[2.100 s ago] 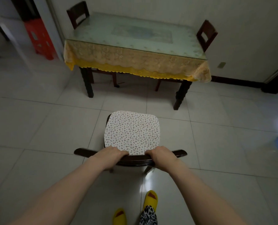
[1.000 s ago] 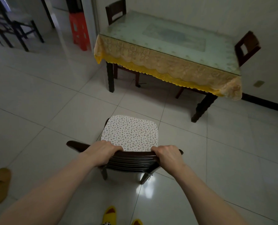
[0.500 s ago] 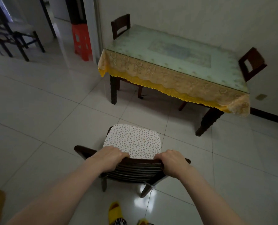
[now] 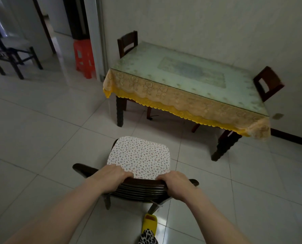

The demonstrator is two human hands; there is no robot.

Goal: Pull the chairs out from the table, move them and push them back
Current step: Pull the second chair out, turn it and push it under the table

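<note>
A dark wooden chair point(image 4: 139, 190) with a white patterned seat cushion point(image 4: 139, 156) stands on the tiled floor, well out from the table and facing it. My left hand point(image 4: 111, 176) and my right hand point(image 4: 176, 184) both grip its curved top rail. The table point(image 4: 185, 101) has a glass top over a yellow lace cloth. One dark chair point(image 4: 127, 43) is tucked in at the table's far left end, and another chair point(image 4: 268, 83) at its right end.
A red plastic stool point(image 4: 84, 58) stands by the doorway pillar at the back left. Black metal chairs point(image 4: 11, 55) sit in the room beyond. A wall runs behind the table. My yellow slipper point(image 4: 149, 222) is just behind the chair's leg.
I have shifted left and back with the chair in both hands, so the table now lies further to the right and ahead. My grip has not changed.
</note>
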